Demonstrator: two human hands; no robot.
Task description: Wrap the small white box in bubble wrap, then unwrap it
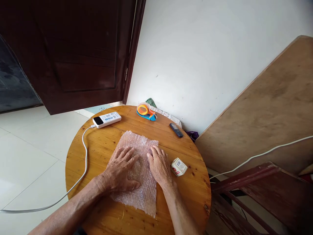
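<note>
A sheet of clear bubble wrap [143,176] lies spread on the round wooden table [95,153]. Flat on its left part rests my left hand [121,169], fingers apart and thumb pointing right. My right hand [159,163] lies over the right edge of the sheet, its fingers stretched out and nothing seen in them. Just right of that hand sits a small white and red box [179,167], with a barcode on its top face.
At the table's far side stands an orange and blue tape dispenser [146,111]. A white power bank [107,119] with a white cable [86,153] lies at the left. A dark object [176,130], partly pixelated, is near the right rim. A wooden chair [246,182] stands at the right.
</note>
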